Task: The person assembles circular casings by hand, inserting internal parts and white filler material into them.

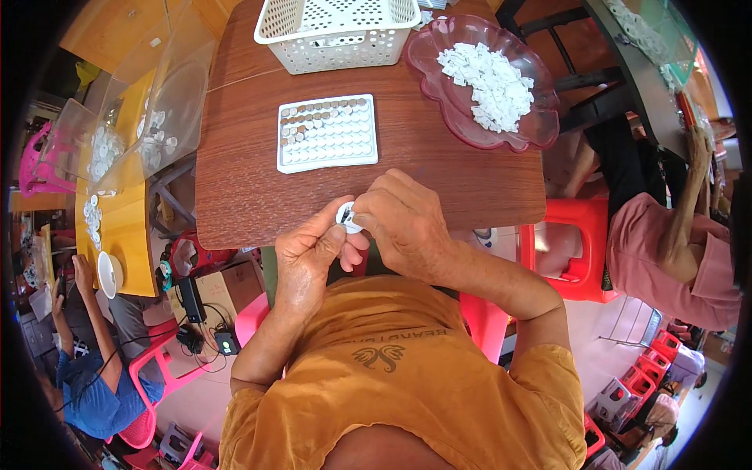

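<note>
Just off the table's near edge, my left hand (309, 249) grips a small round white disc (352, 227) between thumb and fingers. A small dark spot shows on the disc's face. My right hand (403, 223) is closed with its fingertips pinched against the disc's right side; whatever lies between them is hidden. Beyond my hands lies a white tray (329, 160) with rows of round places. Small brown and silvery round pieces (323, 107) fill the far rows and part of the left side. Farther right, a dark red, scalloped, see-through bowl (439, 98) holds a heap of small white pieces (489, 86).
A white perforated basket (337, 55) stands at the far side of the brown wooden table (243, 157). Left is a yellow table (137, 258) with clear bins (176, 86) and a white bowl (110, 274). One person sits left; another in pink sits right near a red stool (580, 258).
</note>
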`<state>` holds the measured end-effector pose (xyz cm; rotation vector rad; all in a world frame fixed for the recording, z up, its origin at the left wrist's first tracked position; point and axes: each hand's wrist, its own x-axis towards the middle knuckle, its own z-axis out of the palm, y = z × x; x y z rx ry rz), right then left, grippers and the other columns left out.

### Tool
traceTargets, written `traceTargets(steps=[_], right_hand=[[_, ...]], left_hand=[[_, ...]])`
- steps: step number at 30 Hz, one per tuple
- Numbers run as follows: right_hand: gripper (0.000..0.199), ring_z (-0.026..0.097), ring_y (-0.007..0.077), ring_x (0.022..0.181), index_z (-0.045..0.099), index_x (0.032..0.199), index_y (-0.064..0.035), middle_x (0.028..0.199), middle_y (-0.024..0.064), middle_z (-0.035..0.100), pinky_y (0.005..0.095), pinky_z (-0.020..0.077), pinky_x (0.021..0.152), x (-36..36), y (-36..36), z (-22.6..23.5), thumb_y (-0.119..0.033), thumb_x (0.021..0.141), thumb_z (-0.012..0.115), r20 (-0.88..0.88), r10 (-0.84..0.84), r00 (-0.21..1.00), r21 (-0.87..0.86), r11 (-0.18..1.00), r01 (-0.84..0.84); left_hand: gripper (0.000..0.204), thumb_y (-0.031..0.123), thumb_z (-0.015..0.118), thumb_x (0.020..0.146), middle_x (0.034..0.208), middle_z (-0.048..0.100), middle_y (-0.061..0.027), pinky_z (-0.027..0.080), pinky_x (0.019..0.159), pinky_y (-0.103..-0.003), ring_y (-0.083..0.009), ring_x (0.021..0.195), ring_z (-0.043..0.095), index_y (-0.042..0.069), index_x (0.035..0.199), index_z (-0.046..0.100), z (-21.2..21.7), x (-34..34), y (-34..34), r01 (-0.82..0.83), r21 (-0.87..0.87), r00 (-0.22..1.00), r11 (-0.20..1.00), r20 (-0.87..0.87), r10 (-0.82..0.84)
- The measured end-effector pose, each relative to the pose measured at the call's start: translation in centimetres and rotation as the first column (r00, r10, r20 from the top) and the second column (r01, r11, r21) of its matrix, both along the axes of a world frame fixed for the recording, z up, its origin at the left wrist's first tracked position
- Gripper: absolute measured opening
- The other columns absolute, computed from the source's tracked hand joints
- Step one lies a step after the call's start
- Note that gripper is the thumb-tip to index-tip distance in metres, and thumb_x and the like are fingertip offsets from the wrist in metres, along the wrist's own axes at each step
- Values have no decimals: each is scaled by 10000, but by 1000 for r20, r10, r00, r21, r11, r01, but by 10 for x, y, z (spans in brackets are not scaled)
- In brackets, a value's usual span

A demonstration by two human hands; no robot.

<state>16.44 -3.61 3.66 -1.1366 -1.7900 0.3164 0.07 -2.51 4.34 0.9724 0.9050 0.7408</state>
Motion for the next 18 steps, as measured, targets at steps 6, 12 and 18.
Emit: traceTargets(steps=[6,12,18], right_hand=[[206,462,255,588,520,784,-47,683,80,468,348,393,501,0,3,-4,20,620,625,77,2,997,50,999,-6],[223,462,250,589,517,780,-46,679,78,462,348,386,488,-3,3,-10,2,600,641,69,-40,997,57,998,36],[284,457,270,644,514,772,-39,704,96,433,372,378,499,-4,3,-15,-90,544,676,74,-47,996,55,998,43]], left_hand=[[309,15,461,926,791,632,-93,465,569,-215,-94,627,548,-37,1224,521,-1,0,3,16,-19,999,1000,-29,-17],[305,11,456,927,790,632,-98,475,562,-217,-100,621,553,-45,1219,520,-3,2,3,-2,-4,1000,1000,-22,1],[309,10,459,926,794,629,-103,480,554,-217,-104,625,560,-49,1225,511,-8,4,3,-2,-20,1000,1000,-3,2]])
